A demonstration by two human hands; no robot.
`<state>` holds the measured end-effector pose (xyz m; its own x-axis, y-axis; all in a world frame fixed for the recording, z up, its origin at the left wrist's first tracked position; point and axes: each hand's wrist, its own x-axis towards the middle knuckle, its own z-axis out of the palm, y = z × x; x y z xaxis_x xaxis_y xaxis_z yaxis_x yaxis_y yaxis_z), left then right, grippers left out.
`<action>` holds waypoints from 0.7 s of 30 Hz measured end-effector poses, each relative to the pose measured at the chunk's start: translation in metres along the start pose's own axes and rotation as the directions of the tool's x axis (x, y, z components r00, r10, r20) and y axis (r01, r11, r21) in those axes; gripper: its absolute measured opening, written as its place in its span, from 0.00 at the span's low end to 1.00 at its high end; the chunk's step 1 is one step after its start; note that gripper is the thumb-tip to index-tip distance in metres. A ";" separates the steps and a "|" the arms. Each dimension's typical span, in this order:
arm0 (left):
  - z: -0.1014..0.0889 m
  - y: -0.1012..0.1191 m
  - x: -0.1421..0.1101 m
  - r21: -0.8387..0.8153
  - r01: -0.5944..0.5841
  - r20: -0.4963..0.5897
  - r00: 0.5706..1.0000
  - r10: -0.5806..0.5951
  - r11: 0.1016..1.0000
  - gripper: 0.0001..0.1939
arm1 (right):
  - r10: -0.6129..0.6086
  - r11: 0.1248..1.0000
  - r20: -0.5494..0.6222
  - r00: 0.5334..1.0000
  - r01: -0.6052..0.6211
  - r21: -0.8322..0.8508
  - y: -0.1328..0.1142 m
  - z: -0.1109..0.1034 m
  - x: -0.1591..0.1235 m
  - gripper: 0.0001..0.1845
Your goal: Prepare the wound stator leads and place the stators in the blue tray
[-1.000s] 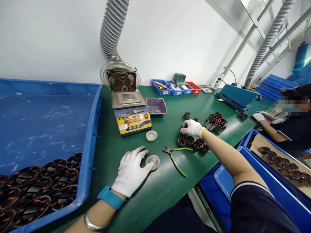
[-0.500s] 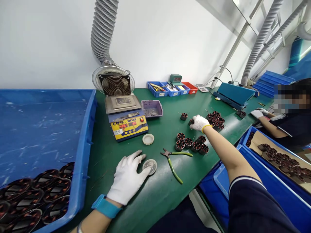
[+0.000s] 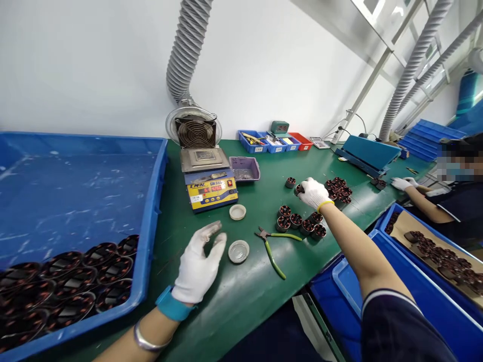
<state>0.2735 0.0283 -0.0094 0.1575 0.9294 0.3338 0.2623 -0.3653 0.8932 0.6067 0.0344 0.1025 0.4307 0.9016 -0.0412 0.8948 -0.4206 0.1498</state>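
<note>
My left hand [image 3: 198, 264], in a white glove, hovers open with fingers apart just left of a small round clear dish [image 3: 238, 251] on the green bench. My right hand [image 3: 313, 193], also gloved, reaches far out and is closed on a small dark wound motor stator [image 3: 298, 189]. Just nearer than that hand stand several more stators in a group [image 3: 300, 222]. Another cluster of stators [image 3: 338, 187] lies to its right. Green-handled cutters [image 3: 272, 243] lie between the dish and the group.
A big blue tray [image 3: 75, 201] at left holds several large round stators. A yellow solder pot station [image 3: 210, 182] with a fan and duct stands behind, plus a white lid [image 3: 237, 211] and purple tray [image 3: 244, 168]. A co-worker's gloved hand [image 3: 402, 183] works at right beside blue bins [image 3: 422, 261].
My left hand lifted off the clear dish and drew back to its left. My right hand moved from the near stator group out to a single stator farther away and closed on it.
</note>
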 end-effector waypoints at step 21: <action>-0.029 0.066 -0.022 -0.710 0.694 0.606 0.518 -0.603 -0.118 0.25 | -0.600 -0.044 -0.351 0.719 0.408 0.912 -0.138 0.026 -0.132 0.15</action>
<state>0.2602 -0.0150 0.0511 0.5006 0.6694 -0.5489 -0.5974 0.7260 0.3405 0.4298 -0.0294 0.0615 -0.2683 0.9362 0.2270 0.2434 0.2939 -0.9243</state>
